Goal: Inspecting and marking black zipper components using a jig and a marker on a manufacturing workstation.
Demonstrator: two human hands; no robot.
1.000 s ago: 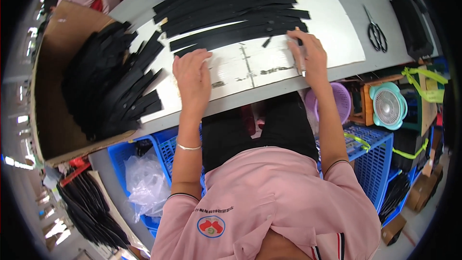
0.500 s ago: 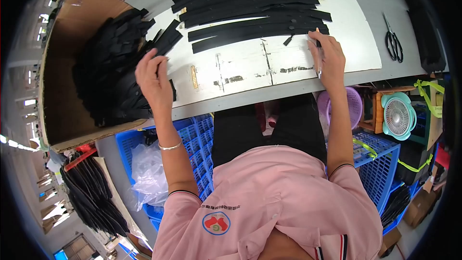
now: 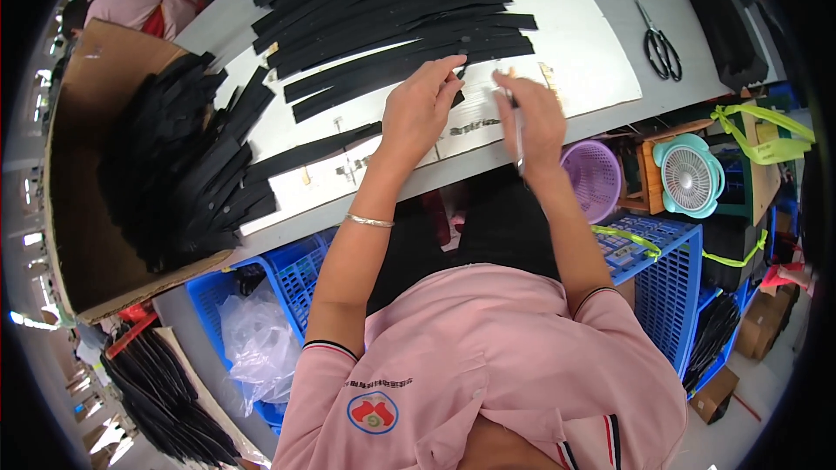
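My left hand (image 3: 420,111) is closed over a black fabric strip (image 3: 322,146), which trails back across the white board (image 3: 601,78) toward a cardboard box. The strip's end shows only partly past the thumb, and the grip itself is mostly hidden. To its right, my right hand (image 3: 535,122), slightly blurred, holds a slim pen-like tool (image 3: 520,144) with a pale, clear-looking barrel. Beyond both hands, many black strips (image 3: 374,13) lie side by side on the board, the nearest just past my left fingertips.
The open cardboard box (image 3: 74,235) on the left overflows with a tangle of black strips (image 3: 157,157). Black-handled scissors (image 3: 660,52) lie at the table's right. Below the edge are a purple basket (image 3: 592,178), a turquoise fan (image 3: 688,176) and blue crates (image 3: 666,287). Another person (image 3: 139,0) is at the far left.
My left hand has moved right from beside the box, drawing a strip across the board. My right hand, still holding the pen-like tool, has shifted slightly nearer. The whole view has swung.
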